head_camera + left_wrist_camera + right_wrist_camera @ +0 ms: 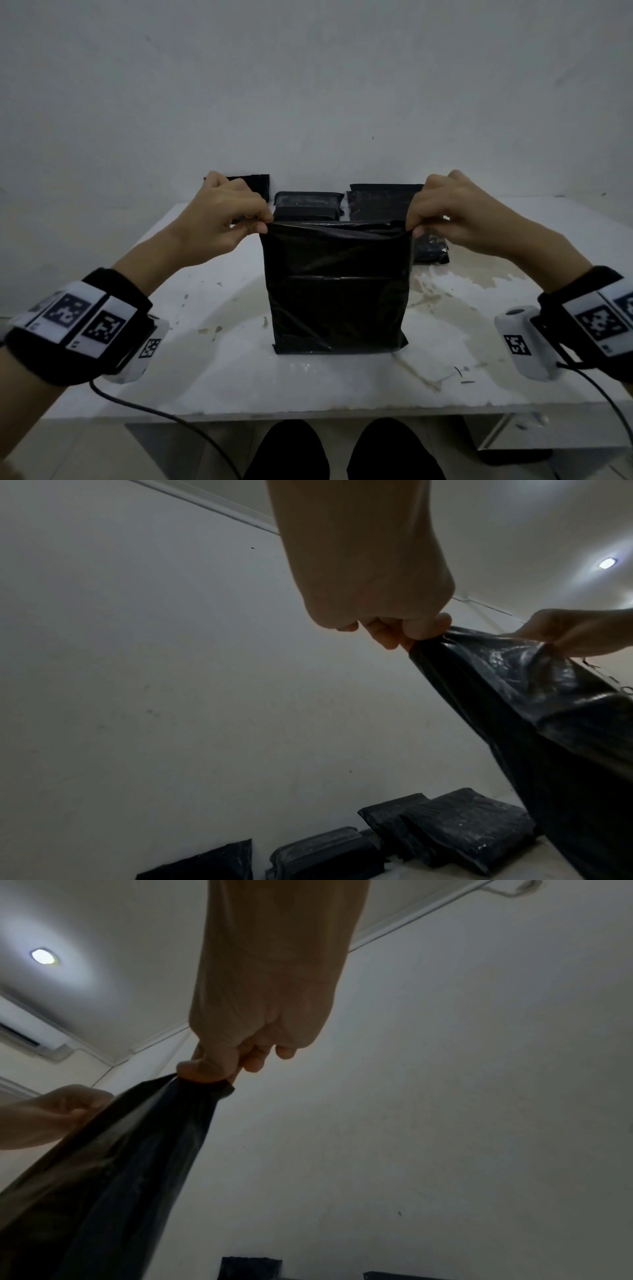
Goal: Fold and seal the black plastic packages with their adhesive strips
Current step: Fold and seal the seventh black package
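Hands, left hand (224, 212) and right hand (455, 210), pinched on top corners of black package (337, 287), stood upright mid-tabletop (479, 363), mouth stretched taut for folding, finished packages (308, 205) stacked toward 12 o'clock.

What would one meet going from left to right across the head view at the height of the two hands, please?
Left hand pinching the top left corner → held black package, standing upright on the table → right hand pinching the top right corner.
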A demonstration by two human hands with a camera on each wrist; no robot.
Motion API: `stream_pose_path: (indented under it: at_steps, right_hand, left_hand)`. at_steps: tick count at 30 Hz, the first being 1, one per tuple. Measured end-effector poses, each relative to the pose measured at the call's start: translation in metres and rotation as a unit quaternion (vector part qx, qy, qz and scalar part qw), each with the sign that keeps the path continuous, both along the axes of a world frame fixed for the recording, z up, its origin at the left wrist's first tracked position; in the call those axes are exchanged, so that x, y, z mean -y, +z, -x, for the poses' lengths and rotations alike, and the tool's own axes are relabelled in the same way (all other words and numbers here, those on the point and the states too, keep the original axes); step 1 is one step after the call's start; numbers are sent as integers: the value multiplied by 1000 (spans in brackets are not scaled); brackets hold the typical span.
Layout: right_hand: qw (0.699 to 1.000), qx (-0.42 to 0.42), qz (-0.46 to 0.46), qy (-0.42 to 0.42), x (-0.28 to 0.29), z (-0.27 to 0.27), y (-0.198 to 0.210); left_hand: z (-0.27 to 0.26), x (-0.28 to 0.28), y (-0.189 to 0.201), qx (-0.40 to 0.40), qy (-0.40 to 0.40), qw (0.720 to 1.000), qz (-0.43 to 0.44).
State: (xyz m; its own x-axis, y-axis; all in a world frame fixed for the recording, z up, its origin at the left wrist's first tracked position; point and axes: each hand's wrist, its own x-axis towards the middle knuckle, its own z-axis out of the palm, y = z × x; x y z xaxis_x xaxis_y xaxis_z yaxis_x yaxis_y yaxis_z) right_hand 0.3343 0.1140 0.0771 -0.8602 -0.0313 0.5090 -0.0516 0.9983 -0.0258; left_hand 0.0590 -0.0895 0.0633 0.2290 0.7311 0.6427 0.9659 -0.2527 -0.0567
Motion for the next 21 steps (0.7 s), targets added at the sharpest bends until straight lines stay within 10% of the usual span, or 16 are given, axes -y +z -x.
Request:
stream_pose_path:
  at_steps: [9, 21]
  right_hand:
    - [996, -78, -36, 40, 3, -3, -14]
    - [952, -44, 279, 117, 12, -7, -18]
  left_hand:
    - [1, 6, -2, -51, -13, 999, -2]
    - [3, -8, -8, 18, 2, 1000, -16]
